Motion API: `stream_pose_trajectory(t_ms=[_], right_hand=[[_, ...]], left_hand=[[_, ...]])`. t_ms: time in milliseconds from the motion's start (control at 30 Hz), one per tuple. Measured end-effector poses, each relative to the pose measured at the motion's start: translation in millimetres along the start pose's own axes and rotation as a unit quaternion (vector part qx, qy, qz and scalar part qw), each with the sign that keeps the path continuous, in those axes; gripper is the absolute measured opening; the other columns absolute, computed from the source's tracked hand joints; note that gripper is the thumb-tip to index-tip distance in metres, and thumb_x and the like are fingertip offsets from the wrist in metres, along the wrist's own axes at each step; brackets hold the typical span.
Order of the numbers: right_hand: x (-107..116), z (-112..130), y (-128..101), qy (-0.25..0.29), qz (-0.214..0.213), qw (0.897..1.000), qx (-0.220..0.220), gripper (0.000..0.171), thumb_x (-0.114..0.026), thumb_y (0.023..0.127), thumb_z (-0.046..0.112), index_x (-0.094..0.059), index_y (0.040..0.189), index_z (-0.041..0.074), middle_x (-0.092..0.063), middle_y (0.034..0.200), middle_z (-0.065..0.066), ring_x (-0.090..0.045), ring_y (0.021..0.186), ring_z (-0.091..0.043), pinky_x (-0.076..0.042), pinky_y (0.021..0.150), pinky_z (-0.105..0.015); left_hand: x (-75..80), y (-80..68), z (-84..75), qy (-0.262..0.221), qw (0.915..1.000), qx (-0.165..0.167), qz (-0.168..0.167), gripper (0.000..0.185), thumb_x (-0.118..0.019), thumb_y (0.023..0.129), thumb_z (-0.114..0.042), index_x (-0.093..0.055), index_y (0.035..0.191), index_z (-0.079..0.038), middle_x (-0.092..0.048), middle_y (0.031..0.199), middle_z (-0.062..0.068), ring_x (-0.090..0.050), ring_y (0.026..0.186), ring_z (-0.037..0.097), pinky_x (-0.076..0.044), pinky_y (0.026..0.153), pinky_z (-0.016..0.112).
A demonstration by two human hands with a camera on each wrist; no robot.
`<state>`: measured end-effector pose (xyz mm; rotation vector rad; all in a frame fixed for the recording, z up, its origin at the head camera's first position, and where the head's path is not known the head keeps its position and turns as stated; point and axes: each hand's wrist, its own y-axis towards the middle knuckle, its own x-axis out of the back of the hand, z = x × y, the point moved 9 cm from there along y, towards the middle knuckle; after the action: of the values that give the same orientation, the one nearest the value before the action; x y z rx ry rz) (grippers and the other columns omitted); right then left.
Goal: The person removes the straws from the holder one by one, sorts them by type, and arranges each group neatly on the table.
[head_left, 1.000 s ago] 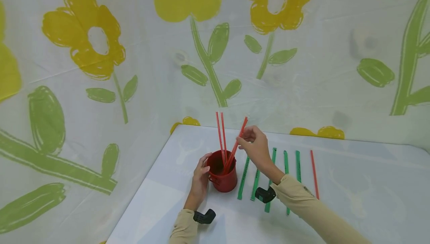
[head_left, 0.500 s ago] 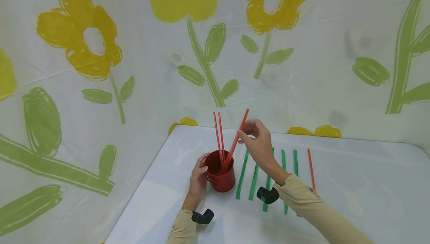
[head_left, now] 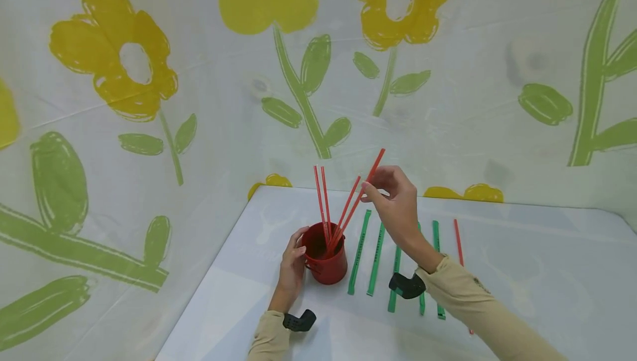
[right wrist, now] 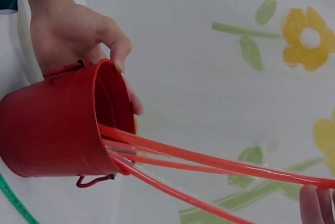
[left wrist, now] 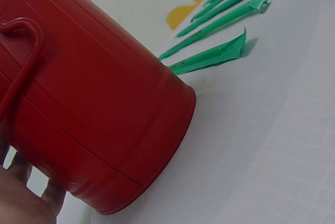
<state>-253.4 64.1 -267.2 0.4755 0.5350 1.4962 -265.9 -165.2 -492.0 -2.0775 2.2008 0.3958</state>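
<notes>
A red bucket stands on the white table, its mouth tilted slightly toward me. My left hand grips its left side, thumb at the rim, as the right wrist view also shows. Between thumb and fingers my right hand pinches a red straw high up, above and right of the bucket. That straw's lower end is still inside the bucket, hidden by the wall. Several other red straws stand in the bucket, two nearly upright and one leaning right.
Right of the bucket, several green-wrapped straws lie side by side, partly covered by my right arm. Beyond them lies a loose red straw. A flower-printed curtain hangs behind and left of the table.
My right hand has moved up and right with its red straw, which now stands apart from the leaning one. My left hand stays on the bucket.
</notes>
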Motion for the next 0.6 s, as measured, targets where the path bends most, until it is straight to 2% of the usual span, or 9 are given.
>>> stream_pose_trajectory(t_ms=[233, 400, 600], right_hand=[[16, 2, 1, 0.015, -0.020, 0.999, 0.027, 0.027, -0.058, 0.084, -0.012, -0.047, 0.109, -0.016, -0.056, 0.092, -0.026, -0.061, 0.076, -0.028, -0.054, 0.067, -0.030], [32, -12, 4, 0.035, -0.045, 0.998, 0.021, 0.028, -0.061, 0.085, -0.006, -0.050, 0.110, -0.011, -0.058, 0.093, -0.019, -0.062, 0.078, -0.022, -0.054, 0.067, -0.029], [48, -8, 5, 0.046, -0.066, 0.996, 0.022, 0.026, -0.063, 0.086, -0.001, -0.054, 0.110, -0.004, -0.059, 0.093, -0.017, -0.062, 0.079, -0.024, -0.054, 0.069, -0.032]], left_hand=[[-0.3, 0.0, 0.4, -0.004, 1.0000, -0.001, 0.005, 0.056, -0.037, 0.087, -0.021, -0.037, 0.142, -0.010, -0.044, 0.139, 0.010, -0.037, 0.128, 0.028, -0.024, 0.105, 0.049], [0.1, -0.7, 0.2, -0.002, 1.0000, 0.004, 0.005, 0.058, -0.038, 0.087, -0.023, -0.034, 0.143, -0.008, -0.043, 0.140, 0.010, -0.036, 0.128, 0.028, -0.024, 0.105, 0.050], [-0.3, -0.6, 1.1, 0.001, 0.9999, 0.010, 0.005, 0.056, -0.040, 0.087, -0.025, -0.036, 0.142, -0.014, -0.042, 0.141, 0.008, -0.034, 0.130, 0.028, -0.023, 0.106, 0.052]])
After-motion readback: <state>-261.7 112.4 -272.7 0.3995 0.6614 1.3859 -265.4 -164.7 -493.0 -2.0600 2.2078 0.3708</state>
